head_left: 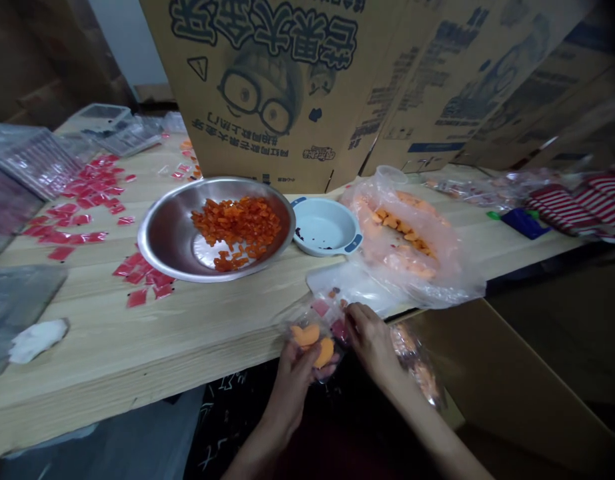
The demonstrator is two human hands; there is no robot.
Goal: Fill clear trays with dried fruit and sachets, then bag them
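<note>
A small clear plastic bag (pixel 315 327) with orange pieces inside is held just off the table's front edge. My left hand (pixel 295 373) grips its lower part, thumb pressed over the orange pieces. At the bag's upper right side, the fingers of my right hand (pixel 370 337) pinch together on the plastic. Close to those fingertips a dark red packet (pixel 339 329) and a pink packet (pixel 320 307) show in or behind the plastic; which of the two I cannot tell. A flat clear plastic sheet or bag (pixel 360 283) lies on the table just beyond.
A steel bowl (pixel 162 260) holds small orange bits, beside a light blue dish (pixel 317 220) with dark crumbs. Orange pieces fill a large plastic bag (pixel 457 267). Red packets (pixel 95 193) lie left. Cartons (pixel 287 147) stand behind; an open box (pixel 517 373) sits below right.
</note>
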